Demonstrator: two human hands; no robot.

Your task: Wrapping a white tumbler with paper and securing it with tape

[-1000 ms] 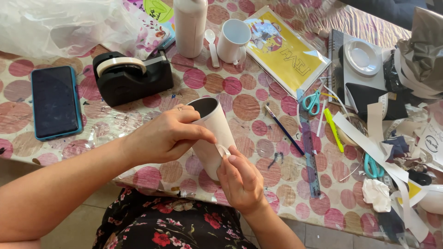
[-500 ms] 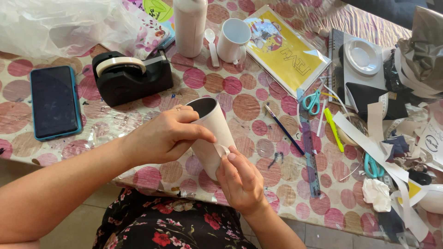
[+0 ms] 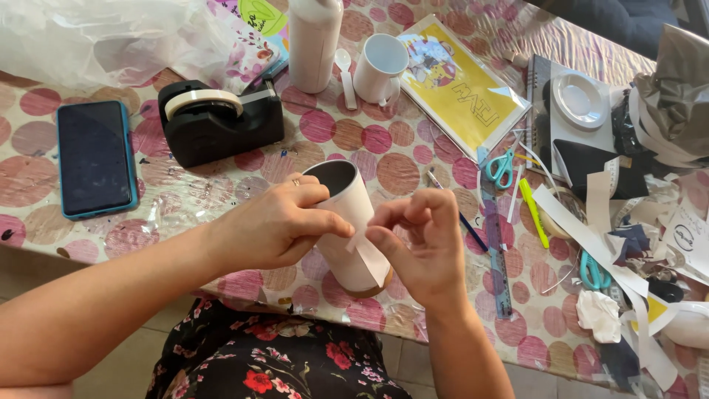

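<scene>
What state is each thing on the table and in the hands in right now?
Left hand: wrapped around the paper-covered tube.
Paper-covered tube: tilted, open end up, paper edge loose.
Right hand: fingers pinched at the loose paper edge.
Tape dispenser: upright, roll loaded.
Phone: flat, screen dark.
White mug: upright, contents hidden.
Teal scissors: lying closed.
Ruler: flat on the tablecloth.

A black tape dispenser [image 3: 220, 122] is set on the dotted bench [image 3: 399, 166] just beyond the left grip, with a dark phone [image 3: 96, 159] farther left. Beyond the right grip a white mug [image 3: 380, 66] and yellow booklet [image 3: 461, 89] are seen; what seem paper scraps [image 3: 613, 244] are heaped rightward.
</scene>
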